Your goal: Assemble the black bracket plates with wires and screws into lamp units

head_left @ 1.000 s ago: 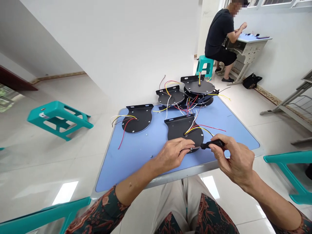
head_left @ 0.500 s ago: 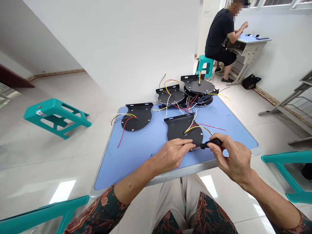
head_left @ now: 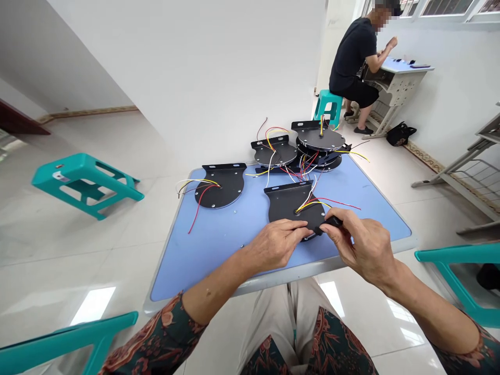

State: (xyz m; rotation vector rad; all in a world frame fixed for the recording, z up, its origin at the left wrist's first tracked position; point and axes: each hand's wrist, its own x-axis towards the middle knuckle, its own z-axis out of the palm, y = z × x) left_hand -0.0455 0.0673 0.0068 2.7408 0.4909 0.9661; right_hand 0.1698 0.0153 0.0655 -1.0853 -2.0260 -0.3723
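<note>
My right hand (head_left: 361, 245) is closed around the black handle of a screwdriver (head_left: 333, 222). It points left, toward the front edge of a black metal plate (head_left: 279, 205) with a bent, slotted flange. Against that same edge my left hand (head_left: 275, 242) presses its fingers together, gripping the plate near the screwdriver's front end. The tip and whatever it touches are hidden by the fingers. Red, yellow, white and black wires (head_left: 308, 203) come out of the plate's middle.
A similar wired plate (head_left: 219, 187) lies at the left of the blue table (head_left: 203, 260). More plates (head_left: 318, 138) are stacked at the back right. A small screw (head_left: 242, 246) lies near my left forearm. Teal stools (head_left: 86, 179) stand around; a person (head_left: 351, 57) sits at another desk.
My right hand and the screwdriver have moved left, closer to the plate and my left fingertips. My left hand stays at the plate's edge.
</note>
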